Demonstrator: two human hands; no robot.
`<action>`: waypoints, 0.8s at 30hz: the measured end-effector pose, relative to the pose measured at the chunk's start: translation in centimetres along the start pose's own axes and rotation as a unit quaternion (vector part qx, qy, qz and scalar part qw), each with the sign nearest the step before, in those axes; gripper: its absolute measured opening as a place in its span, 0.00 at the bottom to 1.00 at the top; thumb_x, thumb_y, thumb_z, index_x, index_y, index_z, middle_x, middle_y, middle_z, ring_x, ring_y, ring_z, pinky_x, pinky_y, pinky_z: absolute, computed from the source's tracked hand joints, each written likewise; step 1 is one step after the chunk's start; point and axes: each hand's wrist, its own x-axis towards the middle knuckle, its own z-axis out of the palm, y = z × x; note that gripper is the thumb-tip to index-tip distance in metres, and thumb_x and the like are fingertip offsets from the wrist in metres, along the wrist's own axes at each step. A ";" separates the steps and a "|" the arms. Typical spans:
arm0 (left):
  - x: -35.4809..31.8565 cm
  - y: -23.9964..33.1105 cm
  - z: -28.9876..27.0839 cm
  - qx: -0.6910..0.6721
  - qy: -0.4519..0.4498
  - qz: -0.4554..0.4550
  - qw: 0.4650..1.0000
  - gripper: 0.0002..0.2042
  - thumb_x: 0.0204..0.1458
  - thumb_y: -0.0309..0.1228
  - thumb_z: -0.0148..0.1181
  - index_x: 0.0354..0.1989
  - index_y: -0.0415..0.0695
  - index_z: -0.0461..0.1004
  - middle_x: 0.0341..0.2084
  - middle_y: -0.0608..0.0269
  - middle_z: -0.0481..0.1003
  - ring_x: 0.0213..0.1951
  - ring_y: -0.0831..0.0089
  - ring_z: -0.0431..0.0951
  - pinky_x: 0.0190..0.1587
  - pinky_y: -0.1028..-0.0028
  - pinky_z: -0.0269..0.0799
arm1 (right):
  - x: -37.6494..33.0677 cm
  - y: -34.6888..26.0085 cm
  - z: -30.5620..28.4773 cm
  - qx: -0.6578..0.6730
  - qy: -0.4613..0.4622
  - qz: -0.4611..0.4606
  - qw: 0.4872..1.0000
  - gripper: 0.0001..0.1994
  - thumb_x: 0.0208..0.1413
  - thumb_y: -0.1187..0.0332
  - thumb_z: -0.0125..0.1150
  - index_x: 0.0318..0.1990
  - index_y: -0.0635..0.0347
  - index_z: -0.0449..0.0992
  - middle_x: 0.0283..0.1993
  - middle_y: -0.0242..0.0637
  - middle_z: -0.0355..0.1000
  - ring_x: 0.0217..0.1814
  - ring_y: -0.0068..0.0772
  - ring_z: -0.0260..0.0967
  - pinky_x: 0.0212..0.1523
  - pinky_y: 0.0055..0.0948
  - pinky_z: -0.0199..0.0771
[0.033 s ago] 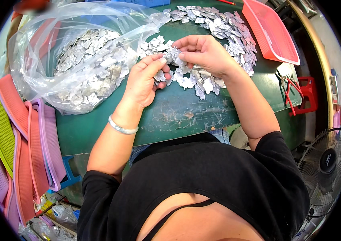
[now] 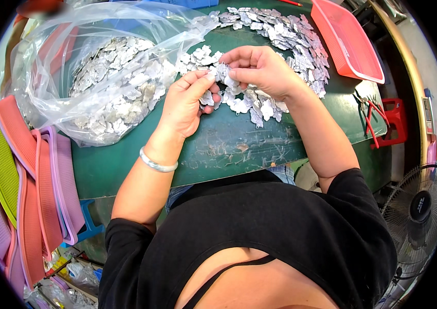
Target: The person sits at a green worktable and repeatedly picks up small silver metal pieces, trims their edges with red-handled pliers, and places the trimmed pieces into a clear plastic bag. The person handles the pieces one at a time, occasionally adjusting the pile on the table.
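Both my hands meet over the green table [image 2: 239,149], each pinching at a small silver-grey metal piece [image 2: 223,73] with a lobed, flat outline. My left hand [image 2: 187,98] is closed, thumb against forefinger, and more metal pieces [image 2: 206,99] show by its curled lower fingers. From the right, my right hand [image 2: 262,69] grips the piece between thumb and fingertips. Under and beyond the hands, a loose heap of similar flat pieces [image 2: 306,46] curves across the table. Further pieces [image 2: 120,87] fill a clear plastic bag [image 2: 95,134] to the left. Fingers partly hide the held piece.
A pink plastic basket [image 2: 349,38] stands at the far right. Red-handled pliers [image 2: 370,116] lie by the right table edge, near a red stool [image 2: 396,121]. Stacked coloured baskets [image 2: 28,180] crowd the left side. A fan [image 2: 418,206] stands at lower right.
Hardly anything differs. My right hand sits a touch lower, and my left fingertips are slightly further right around the metal piece.
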 end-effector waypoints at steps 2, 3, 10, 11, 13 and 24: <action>0.0 -0.1 -0.1 0.002 0.002 0.004 1.000 0.08 0.50 0.32 0.56 0.36 0.43 0.70 0.23 0.66 0.71 0.25 0.78 0.70 0.22 0.80 0.60 | 0.0 0.0 0.1 0.004 -0.009 0.006 1.000 0.13 0.48 0.75 0.57 0.43 0.66 0.71 0.31 0.30 0.70 0.28 0.15 0.65 0.28 0.15 0.66; 0.1 -0.2 -0.2 0.001 0.005 0.003 1.000 0.08 0.50 0.32 0.56 0.36 0.43 0.70 0.23 0.66 0.71 0.24 0.78 0.70 0.22 0.80 0.60 | 0.0 0.1 0.1 0.008 -0.010 0.007 1.000 0.13 0.48 0.76 0.57 0.43 0.66 0.71 0.31 0.30 0.70 0.28 0.15 0.65 0.28 0.15 0.66; 0.0 0.1 -0.2 -0.028 0.034 -0.006 0.999 0.06 0.50 0.31 0.55 0.34 0.45 0.70 0.23 0.66 0.72 0.24 0.78 0.71 0.22 0.80 0.60 | 0.4 0.5 -1.0 0.074 0.002 -0.006 0.997 0.13 0.48 0.76 0.55 0.44 0.66 0.69 0.32 0.30 0.69 0.28 0.15 0.65 0.28 0.15 0.66; 0.1 0.1 -0.2 -0.033 0.036 -0.008 0.999 0.06 0.50 0.31 0.55 0.34 0.45 0.70 0.24 0.66 0.72 0.24 0.77 0.71 0.22 0.80 0.60 | 0.4 0.5 -1.0 0.072 0.002 -0.006 0.997 0.13 0.48 0.76 0.55 0.44 0.67 0.69 0.32 0.30 0.69 0.28 0.15 0.65 0.28 0.15 0.66; 0.1 0.0 -0.3 -0.044 0.041 -0.014 0.998 0.05 0.49 0.31 0.54 0.33 0.45 0.69 0.24 0.66 0.72 0.25 0.76 0.72 0.22 0.80 0.61 | 0.4 0.5 -1.1 0.068 0.002 -0.006 0.998 0.13 0.49 0.76 0.54 0.44 0.67 0.69 0.33 0.30 0.69 0.28 0.16 0.65 0.28 0.15 0.66; -0.1 0.4 0.2 -0.094 -0.019 -0.002 0.995 0.08 0.50 0.31 0.54 0.37 0.43 0.68 0.27 0.63 0.72 0.26 0.74 0.73 0.23 0.78 0.65 | 0.1 0.1 -0.1 0.059 -0.031 -0.011 0.998 0.18 0.47 0.79 0.55 0.48 0.68 0.66 0.34 0.33 0.70 0.29 0.18 0.66 0.30 0.17 0.68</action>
